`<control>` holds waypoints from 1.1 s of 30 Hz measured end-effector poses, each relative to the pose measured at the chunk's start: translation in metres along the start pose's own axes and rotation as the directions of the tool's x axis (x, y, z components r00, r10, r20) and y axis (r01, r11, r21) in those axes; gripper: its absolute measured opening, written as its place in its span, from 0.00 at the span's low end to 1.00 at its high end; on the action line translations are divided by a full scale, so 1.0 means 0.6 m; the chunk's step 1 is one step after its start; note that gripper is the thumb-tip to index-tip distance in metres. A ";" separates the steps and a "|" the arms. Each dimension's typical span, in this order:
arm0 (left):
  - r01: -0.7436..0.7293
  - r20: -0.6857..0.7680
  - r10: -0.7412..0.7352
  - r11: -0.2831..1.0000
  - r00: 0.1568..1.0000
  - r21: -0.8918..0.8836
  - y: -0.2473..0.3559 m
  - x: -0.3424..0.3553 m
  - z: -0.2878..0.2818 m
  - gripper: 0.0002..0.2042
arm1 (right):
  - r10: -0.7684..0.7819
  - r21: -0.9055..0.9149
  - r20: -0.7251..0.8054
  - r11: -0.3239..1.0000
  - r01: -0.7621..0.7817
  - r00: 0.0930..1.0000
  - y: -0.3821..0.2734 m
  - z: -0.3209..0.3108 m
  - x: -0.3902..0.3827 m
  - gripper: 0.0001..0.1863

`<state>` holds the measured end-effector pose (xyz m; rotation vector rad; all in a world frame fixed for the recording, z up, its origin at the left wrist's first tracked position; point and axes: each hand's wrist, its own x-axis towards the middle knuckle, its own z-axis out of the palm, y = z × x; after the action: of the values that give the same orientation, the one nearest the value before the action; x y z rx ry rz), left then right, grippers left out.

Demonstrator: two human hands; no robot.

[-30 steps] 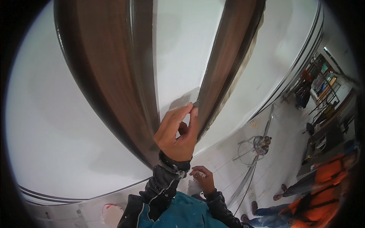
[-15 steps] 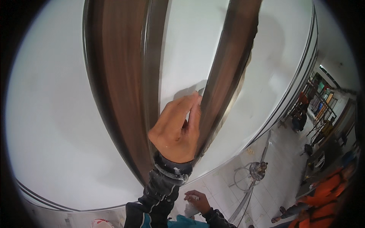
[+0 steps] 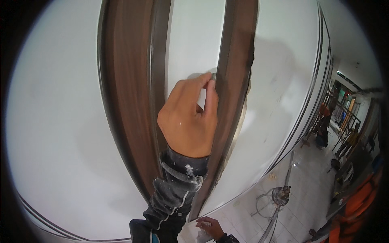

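Observation:
My left hand (image 3: 188, 111) is raised at a dark brown wooden trim strip (image 3: 239, 44), its thumb and forefinger pinched on a small, thin grey piece (image 3: 212, 76) against the strip's left edge. The piece is mostly hidden by the fingers. A white wall band (image 3: 192, 36) runs between this strip and a wider brown moulding (image 3: 125, 77). The narrow strip's right edge has an uneven pale border. Low at the bottom, my right hand (image 3: 212, 226) has bent fingers on something whitish (image 3: 201, 235), too small to make out clearly.
White walls (image 3: 60, 109) flank the trim. On the tiled floor (image 3: 300, 182) at lower right stands a round metal device (image 3: 280, 195) with hoses or cables. A person in orange (image 3: 356, 202) is at the right edge; farther off are more people (image 3: 322, 133) and metal railings or frames (image 3: 344, 117).
My left hand has moved upward along the left edge of the narrow trim strip, still pinching the small piece. The view has shifted, and my right hand now shows lower in the frame.

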<state>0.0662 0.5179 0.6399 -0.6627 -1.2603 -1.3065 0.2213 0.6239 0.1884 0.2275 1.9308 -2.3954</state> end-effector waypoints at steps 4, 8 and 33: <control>0.006 -0.029 -0.006 1.000 1.000 -0.012 0.003 0.032 0.036 0.08 | -0.470 -0.402 0.030 0.802 0.441 0.882 0.056 -0.049 0.031 0.14; -0.118 -0.025 0.120 0.991 0.992 0.064 -0.004 0.076 0.030 0.09 | -0.108 -0.001 -0.039 0.994 0.108 0.993 -0.023 0.013 0.005 0.12; -0.195 0.027 0.193 0.968 0.981 0.158 0.026 0.257 0.072 0.10 | -0.310 -0.263 -0.061 0.922 0.284 0.949 0.030 0.006 0.037 0.08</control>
<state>0.0376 0.5104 0.7982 -0.6618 -1.2610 -1.0315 0.2014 0.6173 0.1683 0.0447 2.4510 -2.3079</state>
